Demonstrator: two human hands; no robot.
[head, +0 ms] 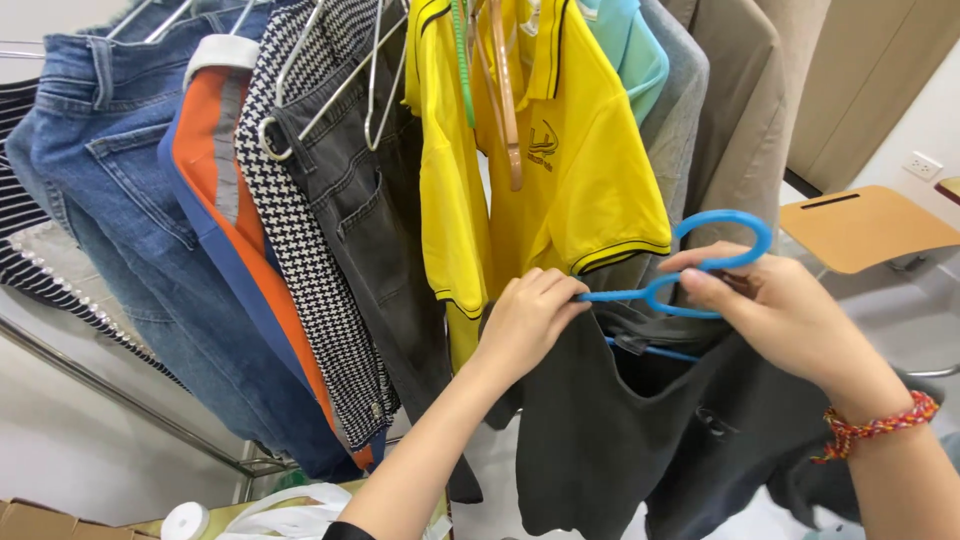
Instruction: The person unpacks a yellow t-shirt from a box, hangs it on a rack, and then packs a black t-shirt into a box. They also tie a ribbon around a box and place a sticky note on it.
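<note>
My left hand (527, 318) pinches the shoulder arm of a blue plastic hanger (722, 225), and my right hand (770, 305) grips the hanger at the base of its hook. A dark grey sleeveless top (600, 430) hangs from the hanger below both hands. Just behind, a yellow polo shirt (560, 160) hangs on the rail.
On the rail hang blue jeans (110, 200), an orange and blue garment (215, 190), a houndstooth piece (300, 250), dark grey jeans (370, 220) and grey and beige clothes (730, 110). A wooden desk top (865, 225) stands at right. A white bag (290, 512) lies below.
</note>
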